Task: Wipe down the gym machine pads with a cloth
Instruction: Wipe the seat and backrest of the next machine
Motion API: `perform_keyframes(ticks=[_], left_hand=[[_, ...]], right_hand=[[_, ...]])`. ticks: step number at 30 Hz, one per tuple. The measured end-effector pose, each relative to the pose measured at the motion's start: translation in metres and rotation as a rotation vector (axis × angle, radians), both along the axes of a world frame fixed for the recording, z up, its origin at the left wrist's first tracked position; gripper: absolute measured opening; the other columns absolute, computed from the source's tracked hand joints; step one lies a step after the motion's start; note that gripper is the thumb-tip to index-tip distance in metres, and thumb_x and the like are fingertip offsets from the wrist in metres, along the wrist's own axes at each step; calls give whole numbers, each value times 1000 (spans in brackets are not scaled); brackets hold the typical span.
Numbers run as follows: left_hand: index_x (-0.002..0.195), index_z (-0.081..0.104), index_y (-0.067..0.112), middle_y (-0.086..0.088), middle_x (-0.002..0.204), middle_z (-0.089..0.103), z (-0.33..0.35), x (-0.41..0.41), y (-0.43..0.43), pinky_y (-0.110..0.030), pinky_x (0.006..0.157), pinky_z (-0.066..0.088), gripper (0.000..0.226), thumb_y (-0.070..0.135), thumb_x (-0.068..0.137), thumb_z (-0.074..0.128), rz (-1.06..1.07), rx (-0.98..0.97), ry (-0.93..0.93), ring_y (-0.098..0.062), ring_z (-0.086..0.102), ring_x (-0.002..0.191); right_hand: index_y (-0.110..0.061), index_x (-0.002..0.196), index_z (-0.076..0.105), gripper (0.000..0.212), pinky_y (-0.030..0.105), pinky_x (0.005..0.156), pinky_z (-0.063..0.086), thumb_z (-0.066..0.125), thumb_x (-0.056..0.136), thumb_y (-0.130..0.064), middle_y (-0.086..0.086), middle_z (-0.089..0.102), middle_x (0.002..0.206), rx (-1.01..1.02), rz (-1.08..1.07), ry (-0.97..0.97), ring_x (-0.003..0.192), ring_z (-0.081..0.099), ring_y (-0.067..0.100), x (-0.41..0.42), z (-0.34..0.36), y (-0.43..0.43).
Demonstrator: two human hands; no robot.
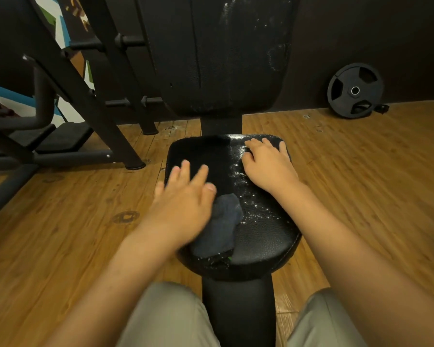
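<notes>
Left hand (183,199), fingers spread flat, presses cloth (223,226) onto seat pad (263,236) centre, likely for wiping pressure. Right hand (269,166) lies flat, gripping nothing, on the pad's far-right corner, probably bracing.

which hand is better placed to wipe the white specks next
Left: the left hand rests on the cloth beside the specks; the right hand lies bare on the seat pad.

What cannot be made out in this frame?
Head view: the left hand is motion-blurred, outline indistinct.
The cloth is partly hidden under the left hand.
The backrest pad is cut off by the top edge.
The right hand covers part of the seat pad.
</notes>
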State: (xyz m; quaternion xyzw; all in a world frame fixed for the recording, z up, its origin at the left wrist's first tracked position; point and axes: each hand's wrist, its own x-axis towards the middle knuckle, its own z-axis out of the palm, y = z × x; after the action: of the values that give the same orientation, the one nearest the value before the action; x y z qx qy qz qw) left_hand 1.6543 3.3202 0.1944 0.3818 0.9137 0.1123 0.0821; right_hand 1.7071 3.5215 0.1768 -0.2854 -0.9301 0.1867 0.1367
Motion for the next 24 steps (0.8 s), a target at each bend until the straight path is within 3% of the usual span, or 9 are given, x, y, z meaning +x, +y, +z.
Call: perform_keyframes(ticks=[3,8,11,12,14,15,18,19,24], left_hand=[[162,11,32,0,171,-2,1,-60,12,-51,124,3,55,46,109,21,63,36,58,-22,-4,157],[162,16,24,-4,171,6,-14,-103,40,-53,124,7,55,39,110,28,-17,31,27,-24,2,157],[162,16,20,-6,171,5,-21,-97,45,-51,125,7,55,36,111,26,-2,47,26,-23,1,157],[162,15,19,-6,171,5,-22,-95,45,-50,125,7,55,35,111,26,5,57,35,-23,1,157],[162,15,19,-6,171,5,-23,-92,44,-49,125,5,55,34,111,27,16,77,43,-22,1,157],[162,15,19,-5,171,5,-24,-91,43,-49,125,5,55,34,111,27,18,83,44,-22,1,157],[162,15,18,-6,171,5,-25,-89,42,-49,125,6,55,34,111,26,15,98,53,-22,2,157],[162,15,18,-6,171,6,-25,-88,42,-49,125,6,55,33,111,27,19,103,55,-22,2,157],[162,15,16,-7,171,6,-26,-87,44,-48,125,8,54,31,111,26,33,113,65,-23,3,157]], right_hand=[[-16,153,45,46,51,127,11,37,109,-27,5,44,158,-145,-2,118,149,33,26,23,17,-29],[-23,160,31,57,45,127,5,33,107,-45,-2,27,167,-89,121,35,156,15,21,65,31,-111],[-18,163,16,72,48,128,1,27,104,-58,4,12,171,-19,148,-81,158,4,26,68,26,-150],[-13,162,21,74,49,127,4,28,103,-58,9,16,170,18,143,-101,158,9,29,66,19,-158],[-4,150,48,73,52,121,26,33,97,-52,17,45,157,71,93,-146,150,34,34,61,12,-165],[-2,147,52,72,51,120,28,35,95,-49,18,49,153,124,84,-126,149,37,34,59,8,-164],[-7,163,12,67,39,126,-3,35,108,-39,10,8,171,123,306,-148,158,-5,24,64,5,-144],[-11,164,6,68,34,125,-7,36,109,-38,5,2,172,95,390,-169,157,-12,18,68,11,-132],[-20,165,11,68,6,110,-16,48,108,-27,-9,1,172,-25,661,-200,151,-23,-1,72,28,-89]])
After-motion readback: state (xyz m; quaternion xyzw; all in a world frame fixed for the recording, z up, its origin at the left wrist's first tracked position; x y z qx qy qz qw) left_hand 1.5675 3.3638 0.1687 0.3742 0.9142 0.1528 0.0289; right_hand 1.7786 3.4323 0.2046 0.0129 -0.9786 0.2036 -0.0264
